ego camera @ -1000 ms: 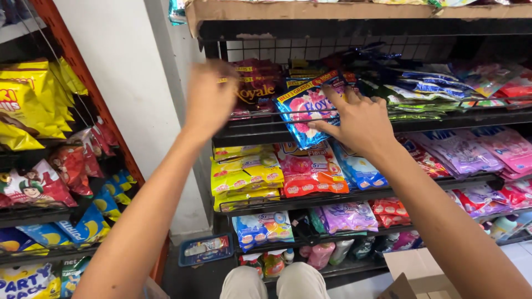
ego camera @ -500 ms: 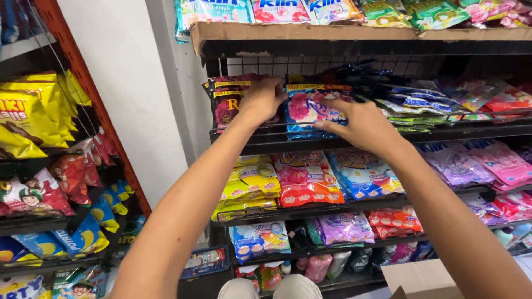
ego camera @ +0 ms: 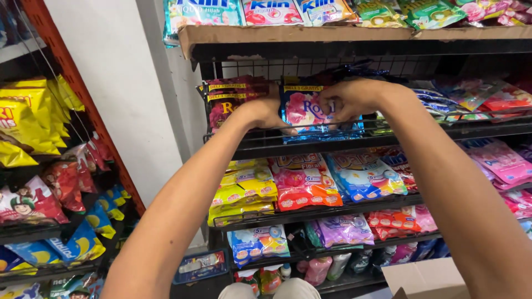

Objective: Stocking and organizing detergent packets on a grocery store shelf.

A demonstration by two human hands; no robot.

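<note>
A: Since both arms are stretched out, what is gripped?
B: A blue pouch point(ego camera: 310, 111) on the upper wire shelf point(ego camera: 354, 143) is pinched by left hand point(ego camera: 265, 112) and right hand point(ego camera: 350, 99), fingers closed on its edges.
A: Handling?
B: Judged soft, light, slippery film; best taken by the side seams. Dark red pouches point(ego camera: 227, 99) are stacked beside.

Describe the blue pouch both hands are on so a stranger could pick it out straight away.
Start at the black wire rack right of the white wall, on the tier just under the cardboard-lined top shelf. The blue pouch stands at the front rail between the left hand and right hand. Unlike the dark red pouches to its left, it is glossy blue with pink flowers.
</note>
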